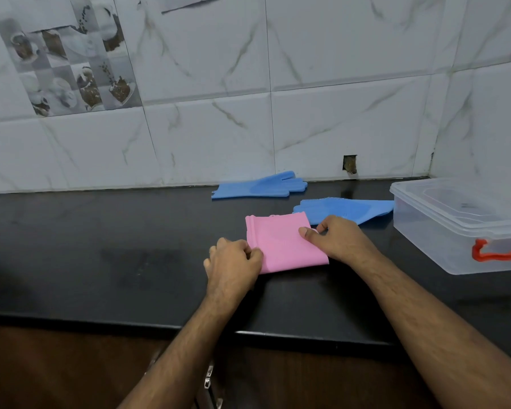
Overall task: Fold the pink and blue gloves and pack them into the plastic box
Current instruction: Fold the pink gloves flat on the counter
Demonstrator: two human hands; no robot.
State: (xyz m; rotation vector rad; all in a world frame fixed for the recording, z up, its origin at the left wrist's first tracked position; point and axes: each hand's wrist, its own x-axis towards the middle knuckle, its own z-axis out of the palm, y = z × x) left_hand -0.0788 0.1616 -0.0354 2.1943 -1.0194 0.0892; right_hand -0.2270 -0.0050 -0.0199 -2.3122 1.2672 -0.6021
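A folded pink glove [282, 245] lies flat on the black counter [101, 246]. My left hand [233, 261] pinches its lower left edge. My right hand [337, 237] grips its right edge, thumb on top. Two blue gloves lie unfolded behind it: one [260, 185] by the wall, the other [345, 209] just past my right hand, its bristled side up. The clear plastic box [443, 231] with a red latch stands at the right, its lid on.
A tiled wall rises right behind the counter and turns a corner at the far right. The counter's front edge [160, 326] runs under my forearms, with brown cabinet fronts below.
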